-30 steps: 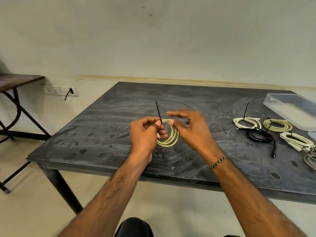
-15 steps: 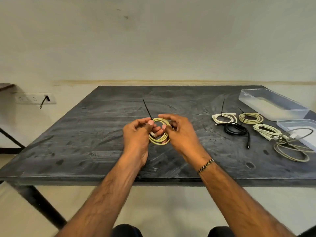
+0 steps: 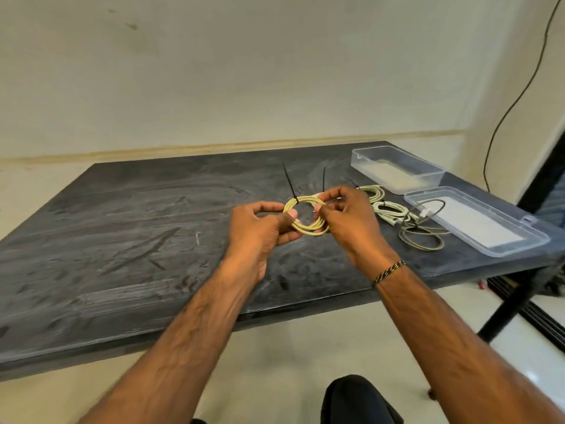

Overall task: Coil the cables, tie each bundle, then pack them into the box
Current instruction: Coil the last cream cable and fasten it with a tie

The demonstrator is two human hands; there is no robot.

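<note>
Above the dark table (image 3: 128, 240), left hand (image 3: 260, 231) and right hand (image 3: 348, 218) pinch opposite sides of a yellow cable coil (image 3: 307, 220) bound by a black tie (image 3: 290, 186), apparently cinched; clear box (image 3: 397, 169) lies well apart.

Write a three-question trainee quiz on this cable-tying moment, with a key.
1. True or false: both hands, left hand and right hand, hold the yellow coil.
2. What colour is the zip tie on that coil?
3. Where are the other cables? A) in the box B) on the table C) on the floor

Key: 1 true; 2 black; 3 B
</note>
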